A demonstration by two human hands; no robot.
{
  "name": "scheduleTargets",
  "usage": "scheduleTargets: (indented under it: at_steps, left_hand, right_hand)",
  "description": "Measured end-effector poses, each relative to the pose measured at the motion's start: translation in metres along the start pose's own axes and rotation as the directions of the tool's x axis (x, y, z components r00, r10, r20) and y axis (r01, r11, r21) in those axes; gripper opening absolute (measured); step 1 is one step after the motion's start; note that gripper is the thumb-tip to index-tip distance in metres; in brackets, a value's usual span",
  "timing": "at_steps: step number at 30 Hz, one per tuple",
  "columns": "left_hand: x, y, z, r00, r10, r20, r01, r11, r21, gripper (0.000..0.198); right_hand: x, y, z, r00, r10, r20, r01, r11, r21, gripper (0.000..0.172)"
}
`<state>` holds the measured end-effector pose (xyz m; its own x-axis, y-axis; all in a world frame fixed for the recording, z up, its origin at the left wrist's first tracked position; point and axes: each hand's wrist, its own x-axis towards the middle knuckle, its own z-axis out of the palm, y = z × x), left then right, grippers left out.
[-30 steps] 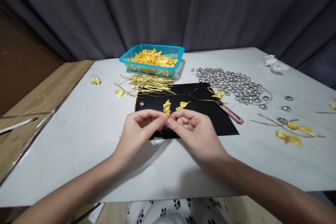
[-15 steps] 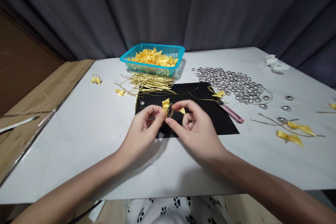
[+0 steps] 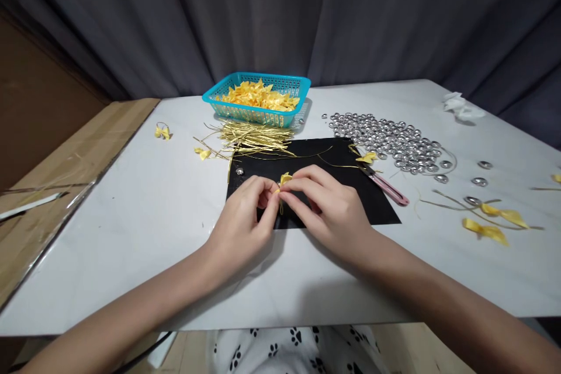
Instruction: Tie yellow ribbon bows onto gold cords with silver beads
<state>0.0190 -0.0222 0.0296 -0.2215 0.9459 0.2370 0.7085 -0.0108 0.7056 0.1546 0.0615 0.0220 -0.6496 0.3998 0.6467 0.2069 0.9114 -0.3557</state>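
Note:
My left hand [image 3: 249, 210] and my right hand [image 3: 331, 204] meet over a black mat [image 3: 372, 207]. Between their fingertips is a small yellow ribbon bow [image 3: 285, 177], mostly hidden by the fingers. Both hands pinch it, thumbs against index fingers. A thin gold tie [image 3: 281, 208] hangs in a small loop below the fingertips. Past the hands, a pile of gold ties [image 3: 256, 137] lies on the table, some reaching onto the mat. A small silver piece [image 3: 239, 171] rests on the mat's left part.
A teal basket [image 3: 256, 110] of yellow bows stands at the back. Many silver domed beads [image 3: 394, 140] spread to its right. Pink-handled snips [image 3: 388, 187] lie across the mat's right edge. Loose bows [image 3: 485, 230] sit at the right, another bow [image 3: 162, 131] at the left. Cardboard [image 3: 79, 158] borders the left side.
My right fingers have closed in from a wider grip on the gold loop to a pinch at the bow, against my left fingertips. The bow has turned and is more covered.

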Motion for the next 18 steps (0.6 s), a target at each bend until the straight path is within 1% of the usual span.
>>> scheduleTargets:
  at_steps: [2,5,8,12,18]
  left_hand:
    - [-0.001,0.0005,0.0,0.999,0.037,-0.004,-0.037,0.999,0.032,0.011]
    - [-0.0018,0.0011,0.0006,0.998,0.061,0.015,-0.062,0.997,0.045,0.012]
    - [-0.0019,0.0018,0.0009,0.997,0.081,0.014,-0.081,0.995,0.049,0.012]
    - [-0.0028,0.003,-0.0004,0.991,0.132,-0.018,-0.13,0.989,0.063,0.011]
    - [-0.0053,0.0014,-0.0016,0.98,0.195,-0.042,-0.186,0.97,0.156,0.009]
  right_hand:
    - [0.0013,0.0012,-0.0001,0.999,-0.017,0.037,0.019,0.999,-0.036,0.015]
    - [0.0019,0.0032,0.0,0.992,-0.103,0.077,0.112,0.987,-0.119,0.018]
    - [0.0009,0.0036,0.0001,0.988,-0.154,0.031,0.157,0.977,-0.142,0.018]
    - [-0.0009,0.0017,0.0011,0.986,-0.16,-0.048,0.152,0.98,-0.128,0.013]
    - [-0.0012,0.0024,0.006,0.972,-0.199,-0.127,0.188,0.978,-0.093,0.01]
